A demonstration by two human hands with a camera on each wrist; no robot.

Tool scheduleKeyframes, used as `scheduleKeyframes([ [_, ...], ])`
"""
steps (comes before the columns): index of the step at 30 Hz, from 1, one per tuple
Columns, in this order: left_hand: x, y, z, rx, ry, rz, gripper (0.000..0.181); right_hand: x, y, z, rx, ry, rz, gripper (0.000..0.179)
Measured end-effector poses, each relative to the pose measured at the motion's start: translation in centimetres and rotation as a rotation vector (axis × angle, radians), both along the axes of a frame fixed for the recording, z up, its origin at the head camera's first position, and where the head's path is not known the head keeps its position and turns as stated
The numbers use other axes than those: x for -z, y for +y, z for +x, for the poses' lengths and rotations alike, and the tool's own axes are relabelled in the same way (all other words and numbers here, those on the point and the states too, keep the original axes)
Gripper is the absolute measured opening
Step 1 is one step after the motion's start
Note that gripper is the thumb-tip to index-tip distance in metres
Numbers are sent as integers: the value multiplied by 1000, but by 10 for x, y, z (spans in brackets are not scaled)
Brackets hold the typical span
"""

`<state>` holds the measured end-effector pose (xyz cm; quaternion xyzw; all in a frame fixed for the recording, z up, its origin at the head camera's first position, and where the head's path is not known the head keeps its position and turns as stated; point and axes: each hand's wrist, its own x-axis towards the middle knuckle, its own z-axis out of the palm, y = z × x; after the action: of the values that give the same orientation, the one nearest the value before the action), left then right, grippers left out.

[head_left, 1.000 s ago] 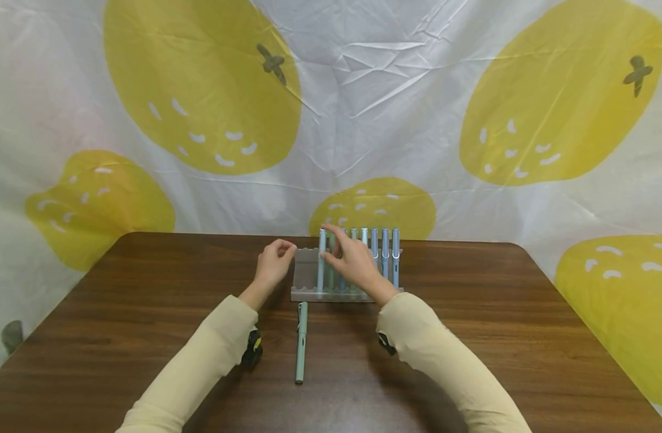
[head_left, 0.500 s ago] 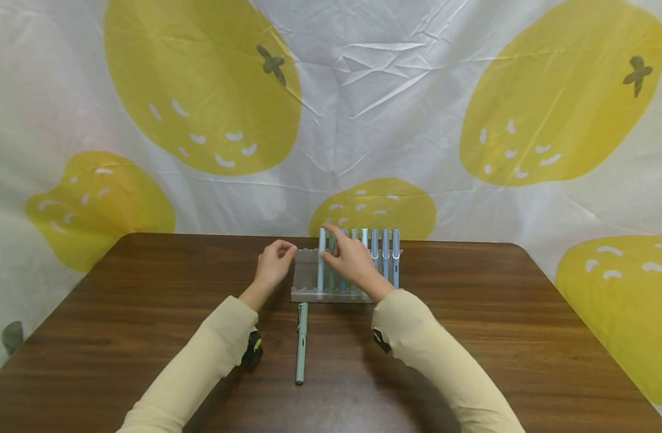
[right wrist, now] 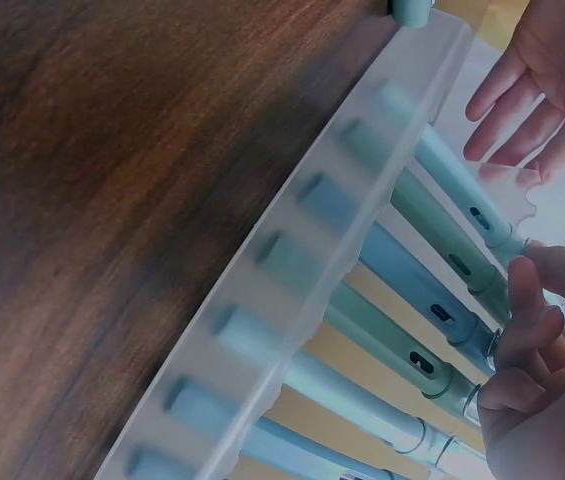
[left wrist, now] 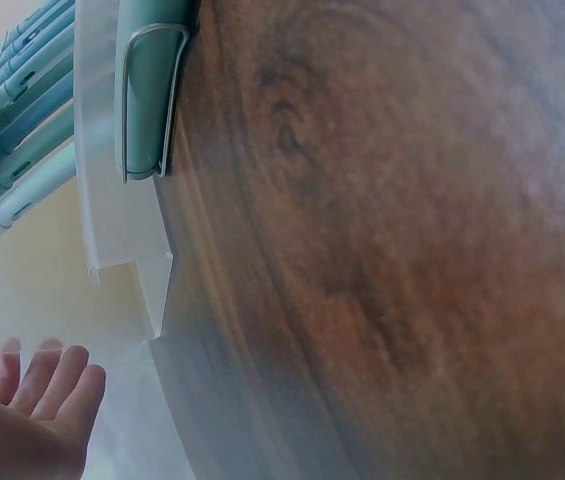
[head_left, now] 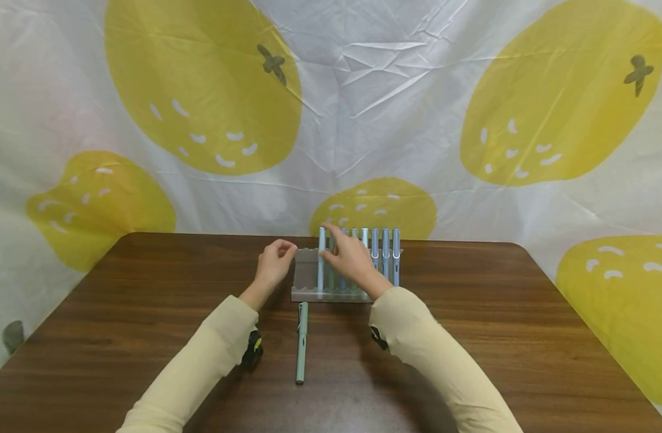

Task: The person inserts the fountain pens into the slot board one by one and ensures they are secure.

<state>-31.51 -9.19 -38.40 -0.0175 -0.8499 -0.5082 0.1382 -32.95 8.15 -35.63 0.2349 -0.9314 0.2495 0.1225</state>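
Note:
A clear pen rack (head_left: 306,272) stands toward the back of the table, with several blue and green pens (right wrist: 407,355) upright in its right part. My left hand (head_left: 274,263) holds the rack's upper left corner between thumb and fingers. With my right hand (head_left: 352,260) I pinch the leftmost pen, a light blue one (head_left: 321,267), index finger at its top and thumb lower down. Its lower end sits behind the rack's front lip. A capped green pen (head_left: 301,343) lies on the table before the rack, clip toward the rack.
The rack's slots left of the light blue pen hold nothing. Brown wooden table (head_left: 163,337) surrounds it. A white cloth (head_left: 331,120) with yellow fruit prints hangs behind the table's back edge.
My right wrist and forearm have shifted slightly left and inward, while the fingers stay at the light blue pen. The left hand, rack and green pen have not moved.

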Motion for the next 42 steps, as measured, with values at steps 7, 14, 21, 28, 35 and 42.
scheduleKeyframes([
  [7,0,0,0,0,4,-8,21,1,1,0,-2,6,-6,60],
  [14,1,0,-1,1,4,0,20,0,6,5,-16,37,-76,56],
  [21,0,-1,-1,13,-27,20,21,3,15,8,-41,57,-102,51],
  [28,0,-2,-1,27,-56,76,21,5,23,10,-56,113,-125,45],
  [35,-1,-2,-2,25,-58,62,22,6,25,17,-100,117,-121,42],
  [42,3,-3,-4,19,-54,61,21,14,25,26,-141,76,-113,38],
])
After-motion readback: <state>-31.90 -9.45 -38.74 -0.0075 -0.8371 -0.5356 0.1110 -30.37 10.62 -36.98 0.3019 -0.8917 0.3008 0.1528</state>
